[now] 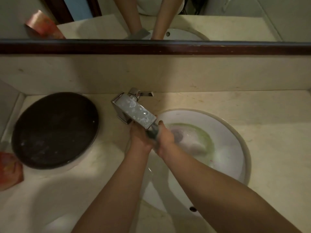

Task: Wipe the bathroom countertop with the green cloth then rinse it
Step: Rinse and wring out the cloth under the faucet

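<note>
Both my hands meet under the spout of the chrome faucet (134, 110), over the white sink (232, 142). Between them is a dark, bunched green cloth (152, 134), mostly hidden by my fingers. My left hand (139, 139) grips it from the left and my right hand (165, 137) from the right. Water lies in the basin with a greenish ring around it. The beige countertop (269, 132) surrounds the sink.
A round dark brown tray (55, 130) lies on the counter left of the faucet. A red-orange packet (10, 170) sits at the far left edge. A dark-framed mirror (151, 46) runs along the back wall above the backsplash.
</note>
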Available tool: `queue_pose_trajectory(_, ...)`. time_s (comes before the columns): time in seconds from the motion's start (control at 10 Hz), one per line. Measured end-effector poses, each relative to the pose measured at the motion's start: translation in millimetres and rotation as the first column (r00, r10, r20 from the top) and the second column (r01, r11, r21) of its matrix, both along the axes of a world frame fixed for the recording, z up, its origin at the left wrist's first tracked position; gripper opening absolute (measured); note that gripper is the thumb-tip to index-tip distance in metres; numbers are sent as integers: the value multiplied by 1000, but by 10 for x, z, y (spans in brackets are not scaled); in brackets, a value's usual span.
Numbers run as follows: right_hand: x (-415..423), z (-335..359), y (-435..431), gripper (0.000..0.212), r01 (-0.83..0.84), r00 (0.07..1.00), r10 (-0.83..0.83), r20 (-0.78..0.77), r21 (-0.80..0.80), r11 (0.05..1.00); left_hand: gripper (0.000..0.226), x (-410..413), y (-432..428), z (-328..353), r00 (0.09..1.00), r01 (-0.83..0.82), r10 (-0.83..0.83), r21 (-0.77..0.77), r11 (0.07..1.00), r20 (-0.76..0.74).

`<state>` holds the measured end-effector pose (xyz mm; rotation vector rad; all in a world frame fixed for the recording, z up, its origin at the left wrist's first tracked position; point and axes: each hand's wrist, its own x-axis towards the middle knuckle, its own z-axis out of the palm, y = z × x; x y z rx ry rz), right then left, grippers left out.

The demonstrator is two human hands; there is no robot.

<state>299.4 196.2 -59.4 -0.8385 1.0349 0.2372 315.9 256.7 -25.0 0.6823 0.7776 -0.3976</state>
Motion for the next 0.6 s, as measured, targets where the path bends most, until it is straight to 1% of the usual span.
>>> queue_pose_trajectory(0.1,65,61,-16,53,-81,996,81,-46,9,997,32,-60,0,118,998,46,-43,56,997,-54)
queue_pose_trajectory(0.2,64,204,-101,36,-177,982,170,-85,-81,981,35,-32,-45,69,995,86,-78,135,987,-65)
queue_pose_trajectory(0.3,72,181,-126,19,-219,974,209,-89,-131,967,27,-9,-33,104,999,50,-50,80,996,-5)
queue_pose_trajectory(0.4,-28,228,-142,29,-232,962,229,-148,-9,973,33,-33,-75,110,999,34,-35,34,999,36)
queue_pose_trajectory(0.5,-184,241,-243,40,-127,986,138,-93,109,986,33,-81,-9,64,994,54,-53,-3,999,94)
queue_pose_trajectory(0.6,-323,134,-297,57,-104,988,121,-98,161,981,21,-104,147,-71,984,68,-63,-28,997,165)
